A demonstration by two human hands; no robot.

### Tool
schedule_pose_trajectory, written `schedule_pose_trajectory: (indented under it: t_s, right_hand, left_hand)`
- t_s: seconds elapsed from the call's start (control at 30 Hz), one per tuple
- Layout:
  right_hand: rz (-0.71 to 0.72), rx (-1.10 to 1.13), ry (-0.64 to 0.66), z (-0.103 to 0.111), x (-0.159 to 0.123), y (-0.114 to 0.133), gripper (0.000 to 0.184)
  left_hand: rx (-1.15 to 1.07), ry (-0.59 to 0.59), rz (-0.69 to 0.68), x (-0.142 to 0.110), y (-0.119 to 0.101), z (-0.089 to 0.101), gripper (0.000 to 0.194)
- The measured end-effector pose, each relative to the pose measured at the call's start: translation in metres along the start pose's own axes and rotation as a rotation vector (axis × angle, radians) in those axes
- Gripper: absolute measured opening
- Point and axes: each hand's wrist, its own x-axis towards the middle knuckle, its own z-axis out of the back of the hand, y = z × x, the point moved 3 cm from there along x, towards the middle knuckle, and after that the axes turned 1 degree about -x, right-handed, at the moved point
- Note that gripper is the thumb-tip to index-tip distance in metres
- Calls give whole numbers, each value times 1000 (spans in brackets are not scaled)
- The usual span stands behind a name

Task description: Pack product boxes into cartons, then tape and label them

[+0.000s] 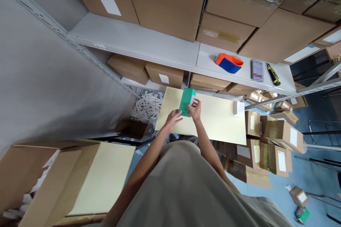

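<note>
From my remote seat I have the right grip (195,110) closed around a green box (187,100), thumb on the near face and fingers curled along its right side. My left grip (174,117) is loosely spread, fingertips touching the box's lower left corner; I can't tell whether it carries any weight. The box is tilted, its top leaning away to the right, over the left part of the pale yellow table (215,120). I can't make out whether its base touches the surface.

At the table's right end I see a small white box (238,108). On the grey shelf (160,46) beyond sit an orange and blue tape dispenser (229,63), a blurred rectangular item (257,70) and a yellow and black cutter (273,74), in that order from left to right, with large cartons (170,7) behind. Shredded white paper (147,106) lies just past the table's left end. Taped cartons (279,134) are heaped off its right end, and an open carton (57,175) with white paper inside stands at lower left.
</note>
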Motion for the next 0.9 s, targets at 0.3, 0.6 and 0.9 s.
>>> schedule_pose_trajectory:
  t_s: [0.3,0.6,0.9]
  right_hand:
    - [-19,154,126,3,7,-11,67]
    - [197,-257,35,1,25,31,94]
    - [267,-111,130,9,39,31,74]
  left_hand:
    - [0,51,2,2,-5,2,45]
    - [290,-183,-383,1,-8,-5,75]
    - [-74,-258,53,3,-2,6,45]
